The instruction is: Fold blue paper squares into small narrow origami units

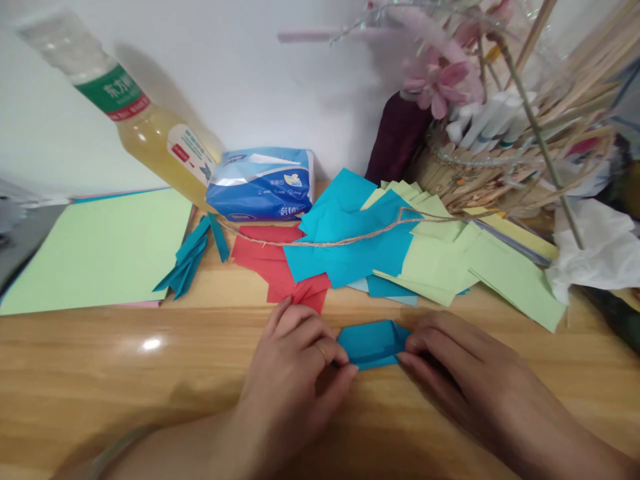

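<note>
A small folded piece of blue paper [373,342] lies low over the wooden table, between my two hands. My left hand [300,360] pinches its left end between thumb and fingers; a thin ring is on one finger. At the opposite end, my right hand [460,367] grips the right corner, where a flap stands up slightly. Creases run along the paper's length. Just beyond the left fingertips are loose red paper pieces [270,253]. Blue paper squares [355,247] and light green paper squares [435,253] are heaped behind the folded piece.
Folded blue strips [187,260] lie beside a light green paper stack [100,247] at left. A tissue pack [263,187] and a tilted-looking drink bottle [165,140] stand near the wall. Twine [320,243] crosses the squares. At right are a stick basket [460,167] and crumpled tissue [600,247].
</note>
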`<action>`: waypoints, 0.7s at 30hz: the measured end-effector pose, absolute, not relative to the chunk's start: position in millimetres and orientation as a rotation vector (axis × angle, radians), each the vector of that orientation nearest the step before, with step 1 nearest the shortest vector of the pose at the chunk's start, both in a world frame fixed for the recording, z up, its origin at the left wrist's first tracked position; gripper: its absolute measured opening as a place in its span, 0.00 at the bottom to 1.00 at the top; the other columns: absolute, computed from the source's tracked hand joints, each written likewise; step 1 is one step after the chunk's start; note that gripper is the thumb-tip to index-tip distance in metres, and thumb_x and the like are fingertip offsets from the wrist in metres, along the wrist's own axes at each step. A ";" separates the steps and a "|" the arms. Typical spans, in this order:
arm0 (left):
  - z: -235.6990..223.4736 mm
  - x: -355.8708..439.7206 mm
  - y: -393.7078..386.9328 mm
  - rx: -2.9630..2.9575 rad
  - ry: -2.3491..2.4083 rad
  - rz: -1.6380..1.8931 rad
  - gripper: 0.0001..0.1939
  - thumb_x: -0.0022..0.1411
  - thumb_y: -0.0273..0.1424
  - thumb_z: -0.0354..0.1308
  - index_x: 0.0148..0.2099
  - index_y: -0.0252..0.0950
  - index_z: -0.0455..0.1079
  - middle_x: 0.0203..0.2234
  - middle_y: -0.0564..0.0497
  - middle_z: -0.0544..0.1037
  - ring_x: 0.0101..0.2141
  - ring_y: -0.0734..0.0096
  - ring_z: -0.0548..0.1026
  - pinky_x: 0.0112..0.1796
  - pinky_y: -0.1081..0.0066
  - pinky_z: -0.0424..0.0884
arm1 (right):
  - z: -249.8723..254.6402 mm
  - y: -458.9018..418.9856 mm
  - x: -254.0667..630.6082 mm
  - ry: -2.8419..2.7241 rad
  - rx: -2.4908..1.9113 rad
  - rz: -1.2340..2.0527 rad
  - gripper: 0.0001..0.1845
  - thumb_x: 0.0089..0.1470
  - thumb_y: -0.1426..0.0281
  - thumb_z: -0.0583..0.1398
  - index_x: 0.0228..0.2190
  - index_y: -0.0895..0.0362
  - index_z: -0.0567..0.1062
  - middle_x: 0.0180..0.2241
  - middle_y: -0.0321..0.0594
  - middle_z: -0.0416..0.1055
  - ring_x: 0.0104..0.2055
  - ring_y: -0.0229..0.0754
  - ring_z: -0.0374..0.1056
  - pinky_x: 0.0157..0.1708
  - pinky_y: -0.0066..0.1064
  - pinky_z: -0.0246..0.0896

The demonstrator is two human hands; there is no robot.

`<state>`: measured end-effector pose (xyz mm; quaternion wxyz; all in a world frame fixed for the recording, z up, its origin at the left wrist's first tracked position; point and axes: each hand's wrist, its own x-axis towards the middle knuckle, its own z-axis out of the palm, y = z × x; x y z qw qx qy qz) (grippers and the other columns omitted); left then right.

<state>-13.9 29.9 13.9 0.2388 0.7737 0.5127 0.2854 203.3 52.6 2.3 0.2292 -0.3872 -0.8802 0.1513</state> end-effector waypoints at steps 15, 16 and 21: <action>11.0 -12.1 30.3 2.250 1.458 0.697 0.06 0.57 0.25 0.54 0.27 0.37 0.66 0.24 0.53 0.71 0.34 0.64 0.68 0.48 0.54 0.61 | 4.7 52.8 199.9 -2.443 -1.123 0.361 0.14 0.62 0.70 0.49 0.25 0.56 0.66 0.23 0.37 0.65 0.24 0.38 0.64 0.24 0.29 0.59; 11.5 -12.4 30.7 2.258 1.456 0.694 0.06 0.57 0.25 0.54 0.27 0.37 0.66 0.24 0.53 0.72 0.34 0.64 0.68 0.48 0.54 0.61 | 4.5 52.7 199.5 -2.443 -1.126 0.363 0.14 0.62 0.70 0.48 0.25 0.56 0.66 0.23 0.36 0.65 0.24 0.37 0.64 0.24 0.29 0.58; 12.9 -13.8 32.9 2.306 1.448 0.673 0.06 0.56 0.25 0.54 0.27 0.36 0.67 0.24 0.53 0.72 0.34 0.64 0.68 0.47 0.55 0.63 | 2.9 51.2 198.2 -2.443 -1.138 0.347 0.13 0.62 0.71 0.48 0.26 0.56 0.66 0.23 0.36 0.65 0.24 0.37 0.64 0.24 0.30 0.58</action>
